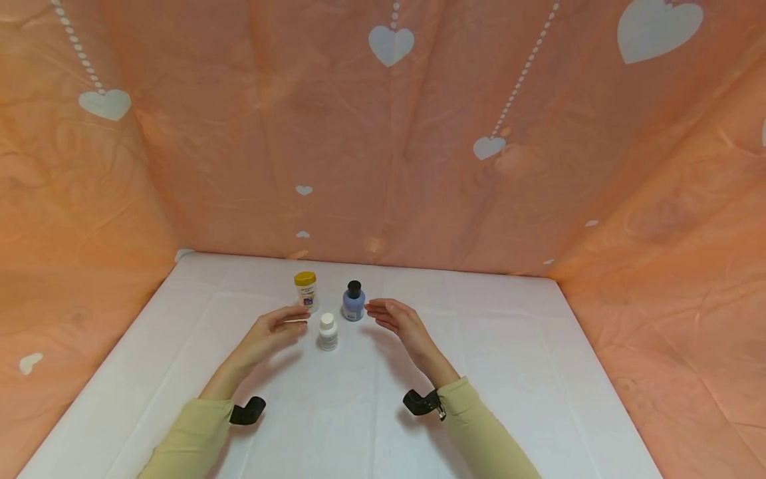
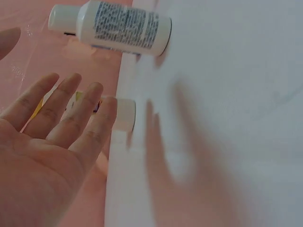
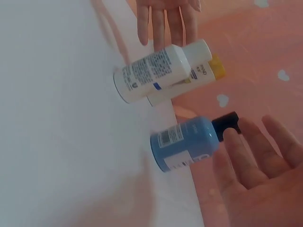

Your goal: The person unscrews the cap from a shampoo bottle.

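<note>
Three small containers stand upright in a loose cluster. A white bottle [image 1: 328, 334] with a white cap is nearest the person, its printed label visible in the left wrist view. Behind it to the left is a white jar [image 1: 307, 293] with a yellow lid, and to the right a blue bottle [image 1: 354, 306] with a black cap. My left hand [image 1: 280, 330] holds nothing, its extended fingers beside the jar and partly covering it in the left wrist view. On the other side, my right hand [image 1: 397, 320] has relaxed fingers close to the blue bottle, palm facing it.
The containers stand on a white-covered table [image 1: 479, 332]. Around the table hangs an orange cloth [image 1: 335, 133] with white hearts, meeting its back edge. Each wrist carries a black camera mount, one beside the left cuff [image 1: 248, 411], the other beside the right cuff [image 1: 421, 402].
</note>
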The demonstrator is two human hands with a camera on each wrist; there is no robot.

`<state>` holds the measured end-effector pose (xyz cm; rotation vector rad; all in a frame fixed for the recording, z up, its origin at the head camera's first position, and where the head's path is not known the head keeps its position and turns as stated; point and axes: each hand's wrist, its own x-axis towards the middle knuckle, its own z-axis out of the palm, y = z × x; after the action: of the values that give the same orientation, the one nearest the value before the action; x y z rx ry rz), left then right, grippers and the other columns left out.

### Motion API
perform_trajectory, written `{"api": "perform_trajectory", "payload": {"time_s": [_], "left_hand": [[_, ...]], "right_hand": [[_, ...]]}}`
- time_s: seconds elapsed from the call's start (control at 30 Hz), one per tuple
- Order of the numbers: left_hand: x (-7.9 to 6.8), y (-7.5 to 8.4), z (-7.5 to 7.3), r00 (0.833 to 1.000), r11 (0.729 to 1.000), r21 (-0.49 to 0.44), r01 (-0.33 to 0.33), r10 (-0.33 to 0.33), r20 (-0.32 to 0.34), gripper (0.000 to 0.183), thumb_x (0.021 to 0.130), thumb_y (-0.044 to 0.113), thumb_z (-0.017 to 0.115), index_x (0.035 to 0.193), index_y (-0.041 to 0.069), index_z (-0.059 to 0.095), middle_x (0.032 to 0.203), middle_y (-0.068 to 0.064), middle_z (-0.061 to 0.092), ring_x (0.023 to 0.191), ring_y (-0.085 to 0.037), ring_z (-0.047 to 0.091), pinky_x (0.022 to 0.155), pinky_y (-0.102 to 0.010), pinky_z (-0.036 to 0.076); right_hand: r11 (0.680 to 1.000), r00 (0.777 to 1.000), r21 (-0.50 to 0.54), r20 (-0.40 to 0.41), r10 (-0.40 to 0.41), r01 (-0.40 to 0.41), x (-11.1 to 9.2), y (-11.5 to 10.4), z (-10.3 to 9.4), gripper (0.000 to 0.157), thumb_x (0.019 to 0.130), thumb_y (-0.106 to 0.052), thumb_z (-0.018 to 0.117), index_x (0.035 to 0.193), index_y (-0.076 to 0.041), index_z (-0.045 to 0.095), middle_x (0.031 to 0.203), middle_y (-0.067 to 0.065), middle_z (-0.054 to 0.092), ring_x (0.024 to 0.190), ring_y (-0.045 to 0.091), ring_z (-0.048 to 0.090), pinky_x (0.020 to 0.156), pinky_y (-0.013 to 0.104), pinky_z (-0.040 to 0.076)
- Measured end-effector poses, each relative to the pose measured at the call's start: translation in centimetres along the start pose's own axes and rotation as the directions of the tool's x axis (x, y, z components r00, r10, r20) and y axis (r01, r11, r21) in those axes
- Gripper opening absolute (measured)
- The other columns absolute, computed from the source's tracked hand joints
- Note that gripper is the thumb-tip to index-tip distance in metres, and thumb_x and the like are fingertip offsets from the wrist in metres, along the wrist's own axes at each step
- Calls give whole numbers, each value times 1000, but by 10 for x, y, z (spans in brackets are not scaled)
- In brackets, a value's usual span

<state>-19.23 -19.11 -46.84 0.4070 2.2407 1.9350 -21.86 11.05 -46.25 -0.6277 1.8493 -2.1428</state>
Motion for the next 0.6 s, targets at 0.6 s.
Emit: {"api": "perform_trajectory", "payload": {"time_s": [0.6], "left_hand": [[6, -13, 23, 999, 999, -48, 0, 2, 41, 56, 85, 2, 71, 132, -13, 45, 131, -31, 49, 120, -44, 49, 89, -24, 49]], "right_hand": [[999, 1000, -40, 5, 22, -21, 1, -14, 28, 34, 100, 0, 42, 129, 18, 44, 130, 37, 45, 124, 47, 42, 106, 56, 31]]}}
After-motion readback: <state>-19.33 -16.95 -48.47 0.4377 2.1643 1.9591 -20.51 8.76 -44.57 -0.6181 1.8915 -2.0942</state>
